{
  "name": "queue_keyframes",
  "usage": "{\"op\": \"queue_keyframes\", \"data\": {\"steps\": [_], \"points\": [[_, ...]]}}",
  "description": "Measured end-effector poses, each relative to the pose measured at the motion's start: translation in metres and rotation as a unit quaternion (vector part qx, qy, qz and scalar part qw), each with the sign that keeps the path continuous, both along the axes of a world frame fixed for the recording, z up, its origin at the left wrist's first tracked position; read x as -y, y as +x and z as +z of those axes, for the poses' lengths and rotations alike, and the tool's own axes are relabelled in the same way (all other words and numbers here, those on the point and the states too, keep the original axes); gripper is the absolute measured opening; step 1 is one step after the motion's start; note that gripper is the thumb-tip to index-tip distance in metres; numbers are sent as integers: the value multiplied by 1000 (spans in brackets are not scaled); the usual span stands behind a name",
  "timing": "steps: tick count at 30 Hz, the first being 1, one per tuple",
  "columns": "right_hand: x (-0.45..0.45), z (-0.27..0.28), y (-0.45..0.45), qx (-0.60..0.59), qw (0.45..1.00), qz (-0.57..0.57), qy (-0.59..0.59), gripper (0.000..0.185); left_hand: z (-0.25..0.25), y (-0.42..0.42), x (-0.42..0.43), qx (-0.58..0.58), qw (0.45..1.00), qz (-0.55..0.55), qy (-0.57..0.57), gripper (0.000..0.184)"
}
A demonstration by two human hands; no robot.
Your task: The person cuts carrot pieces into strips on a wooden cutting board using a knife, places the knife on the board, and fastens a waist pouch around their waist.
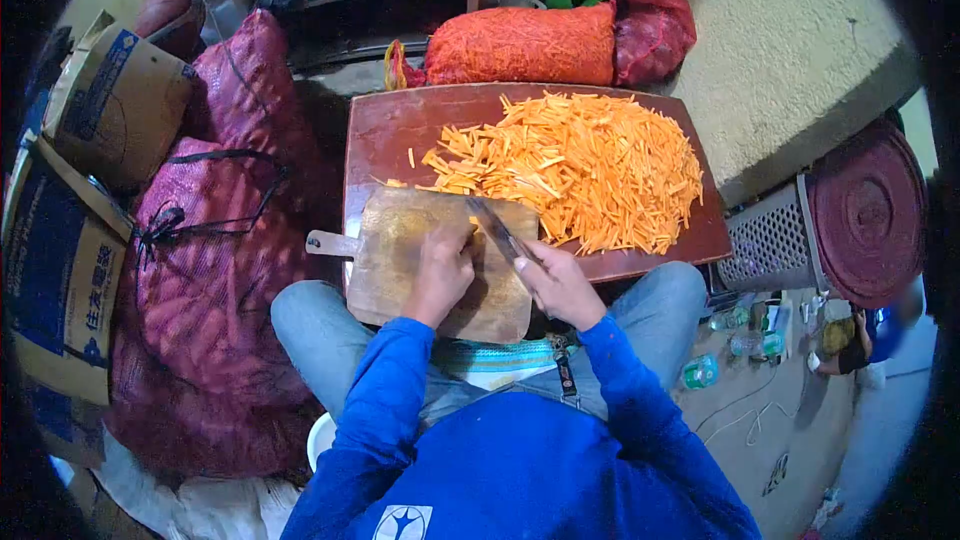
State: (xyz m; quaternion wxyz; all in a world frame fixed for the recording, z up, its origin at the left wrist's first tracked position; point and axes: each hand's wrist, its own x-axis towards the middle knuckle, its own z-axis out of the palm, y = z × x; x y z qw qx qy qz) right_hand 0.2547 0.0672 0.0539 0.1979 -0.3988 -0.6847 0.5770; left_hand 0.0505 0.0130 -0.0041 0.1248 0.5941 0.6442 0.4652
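Observation:
My right hand [560, 285] grips a knife [492, 226], its dark blade angled up and left over the wooden cutting board [400, 225]. On the board, my left hand [443, 268] is closed with its fingers curled down beside the blade. A small bit of orange carrot shows at its fingertips; the rest is hidden under the hand. The board lies at the near edge of a red-brown table [385, 130] and overhangs toward my lap. Behind it spreads a large heap of carrot strips [600, 170]. A pale tab with a hole [330, 243] sticks out left of the board.
Large purple mesh sacks [215, 310] and cardboard boxes [120, 105] stand at left. Beyond the table lies a filled orange mesh bag [525, 45]. A concrete ledge [790, 50], a grey basket [768, 248] and plastic bottles [701, 371] are at right, with another person at the far right.

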Motion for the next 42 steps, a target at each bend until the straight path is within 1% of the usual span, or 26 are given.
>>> {"op": "queue_keyframes", "data": {"steps": [1,2,3,4,5,8,10,11,13,14,17,19,21,22,23,25,26,27,29,30,31,33,34,38,40,42], "points": [[-2,-3,-5,-3,1000,-6,1,33,2,2,1,30,999,-4,-36,28],[-6,-12,-11,-12,999,18,46,35,4,2,0,61,996,-4,-71,29],[-9,-19,-17,-20,995,42,89,37,1,0,0,60,996,-5,-72,29],[-9,-25,-22,-80,987,36,134,40,-3,-2,3,-1,999,-3,-50,30],[-8,-29,-17,-80,987,34,133,40,-6,-6,4,-62,998,0,-25,31],[2,3,-7,-34,989,24,144,38,-12,-9,4,-106,994,12,-13,32],[9,16,-2,15,993,26,116,36,-13,-9,4,-126,992,-1,-23,33],[11,16,0,15,993,25,118,36,-13,-10,2,-148,988,-15,-31,34],[15,16,5,23,990,66,122,33,-10,-8,2,-157,987,-12,-31,33],[15,9,4,12,986,71,153,30,-9,-7,3,-166,986,-8,-33,33],[12,2,1,54,982,76,164,29,-4,-5,3,-204,979,-2,-8,32],[7,-3,-11,42,980,68,181,29,0,-5,4,-210,978,-9,-10,30],[-3,-7,-22,37,964,75,252,33,3,-5,1,-219,975,-17,-8,28],[-10,-11,-26,83,965,95,231,35,3,-6,1,-208,978,-18,-10,26],[-14,-13,-26,80,965,92,232,35,4,-9,3,-198,980,-17,-14,23],[-21,-5,-26,-12,981,84,174,36,2,-14,8,-183,983,-10,13,20],[-16,-1,-20,-13,985,51,165,35,0,-17,9,-162,986,-1,39,17],[-15,-8,-14,-13,985,55,164,35,3,-20,13,-162,986,2,37,17],[-11,-25,-2,-37,989,14,142,35,20,-28,25,-179,982,52,21,14],[-2,-5,2,-18,995,10,97,35,27,-33,32,-159,985,60,-37,17],[2,1,7,-16,995,8,96,35,32,-38,35,-158,985,57,-37,17],[11,3,16,40,990,67,118,35,36,-46,40,-122,979,30,-159,22],[13,-4,17,27,986,74,146,35,35,-45,41,-126,977,34,-166,26],[1,-4,17,38,989,65,129,34,13,-38,37,-102,982,22,-161,26],[-9,1,12,49,987,-38,147,35,12,-38,37,-106,986,1,-126,27],[-15,3,11,20,985,-41,164,36,16,-38,36,-95,987,4,-130,26]]}}
